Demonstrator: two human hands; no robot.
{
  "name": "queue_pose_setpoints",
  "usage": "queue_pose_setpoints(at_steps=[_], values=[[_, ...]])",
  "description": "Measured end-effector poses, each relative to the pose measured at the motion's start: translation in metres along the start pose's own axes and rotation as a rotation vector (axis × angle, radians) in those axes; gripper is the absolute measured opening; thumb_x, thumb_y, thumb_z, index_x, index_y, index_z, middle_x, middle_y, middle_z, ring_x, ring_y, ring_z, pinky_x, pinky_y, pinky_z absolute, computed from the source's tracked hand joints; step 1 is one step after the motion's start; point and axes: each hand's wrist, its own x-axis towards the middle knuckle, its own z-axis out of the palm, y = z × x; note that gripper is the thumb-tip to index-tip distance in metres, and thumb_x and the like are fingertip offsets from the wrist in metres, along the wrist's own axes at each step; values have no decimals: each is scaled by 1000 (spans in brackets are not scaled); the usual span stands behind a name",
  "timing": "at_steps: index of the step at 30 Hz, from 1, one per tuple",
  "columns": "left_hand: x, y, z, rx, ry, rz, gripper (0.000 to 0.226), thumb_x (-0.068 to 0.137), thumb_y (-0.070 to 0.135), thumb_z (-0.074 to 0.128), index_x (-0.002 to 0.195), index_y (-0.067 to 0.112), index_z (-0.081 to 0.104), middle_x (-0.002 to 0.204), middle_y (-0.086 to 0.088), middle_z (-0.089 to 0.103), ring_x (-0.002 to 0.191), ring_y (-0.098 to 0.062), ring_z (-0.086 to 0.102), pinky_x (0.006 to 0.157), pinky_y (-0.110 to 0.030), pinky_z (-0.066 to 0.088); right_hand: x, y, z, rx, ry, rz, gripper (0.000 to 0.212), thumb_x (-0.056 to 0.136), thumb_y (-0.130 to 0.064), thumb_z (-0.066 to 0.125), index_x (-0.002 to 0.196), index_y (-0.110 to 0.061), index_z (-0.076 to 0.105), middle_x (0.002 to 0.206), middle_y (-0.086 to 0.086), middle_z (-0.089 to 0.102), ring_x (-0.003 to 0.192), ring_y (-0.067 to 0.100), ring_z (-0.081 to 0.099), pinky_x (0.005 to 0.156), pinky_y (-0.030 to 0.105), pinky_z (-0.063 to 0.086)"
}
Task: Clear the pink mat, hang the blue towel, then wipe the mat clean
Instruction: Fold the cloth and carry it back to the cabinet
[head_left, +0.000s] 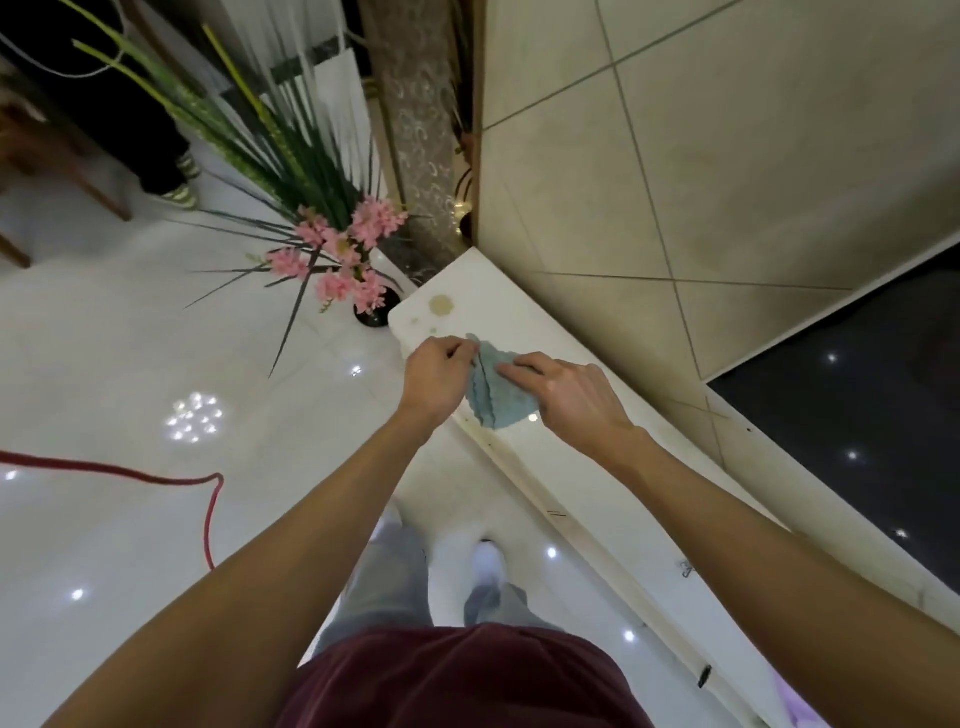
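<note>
The towel (498, 402) lies on the table (524, 322), held between the left hand (436, 379) at its left edge and the right hand (571, 395) at its right. A stain (441, 305) sits beyond it near the table's far end. The wall (675, 156) runs along the table's right side, while a plant (337, 244) stands on the floor (130, 338) left of the far end.

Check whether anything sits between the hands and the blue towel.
Nothing does. The left hand pinches the blue towel at its left edge and the right hand touches its right side, grip unclear, over the white ledge. No hanging place is in view.
</note>
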Motion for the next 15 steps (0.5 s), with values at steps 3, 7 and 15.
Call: queue_pose_setpoints(at_steps=[3,7,15], values=[[39,3,2,63,-68,50,27,99,16,45,88,7,69,92,-13,68,86,-25,60,83,-37,48,20,9,8,2,-7,72,59,69,-2,80,123,-21,65,115,5,69,75,28,70,46,29,48],[89,2,4,108,-158,120,24,100,14,44,85,10,63,89,-17,65,79,-19,53,75,-35,46,48,17,22,-4,15,185,56,73,-5,79,125,-20,63,117,7,68,76,29,70,47,32,52],[176,5,10,134,-419,156,29,99,12,46,106,3,72,94,-4,64,86,-15,55,76,-21,40,83,11,57,71,0,508,60,67,-7,82,124,-16,65,110,7,71,73,27,70,48,30,52]])
